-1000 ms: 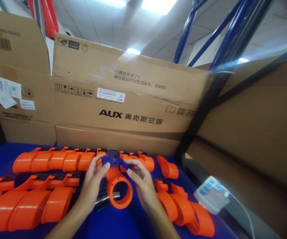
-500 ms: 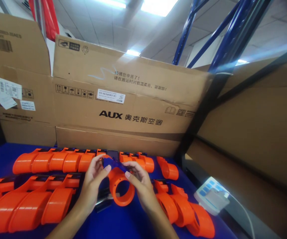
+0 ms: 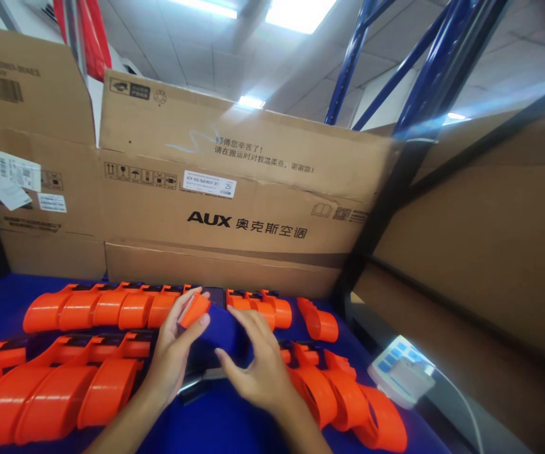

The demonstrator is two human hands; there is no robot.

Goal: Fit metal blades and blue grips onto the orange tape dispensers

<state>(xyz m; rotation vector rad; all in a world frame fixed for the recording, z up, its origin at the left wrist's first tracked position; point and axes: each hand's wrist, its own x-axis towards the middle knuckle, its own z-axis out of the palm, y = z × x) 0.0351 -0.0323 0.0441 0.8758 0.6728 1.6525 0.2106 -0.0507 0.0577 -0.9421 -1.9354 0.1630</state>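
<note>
My left hand (image 3: 175, 340) is closed on a tape dispenser. Its small orange toothed end (image 3: 194, 309) shows between thumb and fingers. A smooth dark blue surface (image 3: 216, 333) lies beside that end; it looks like part of the dispenser, though I cannot be sure. My right hand (image 3: 260, 362) is beside the blue surface, thumb and fingers apart, with its upper fingertips near the top edge. Whether they touch it I cannot tell. Below the hands a metallic strip with a dark part (image 3: 199, 383) rests on the blue table (image 3: 197, 429).
Orange tape dispensers stand in rows at left (image 3: 55, 397) and right (image 3: 348, 394). A dark box-like object (image 3: 216, 294) sits behind the hands. A white power strip with a plug (image 3: 402, 369) lies at right. Cardboard (image 3: 244, 208) walls the back; blue-black rack posts (image 3: 386, 202) rise at right.
The dispenser's orange ring, which hung below the hands, no longer shows; an orange toothed end and a blue surface face me instead. My right thumb has moved left and away from the fingers.
</note>
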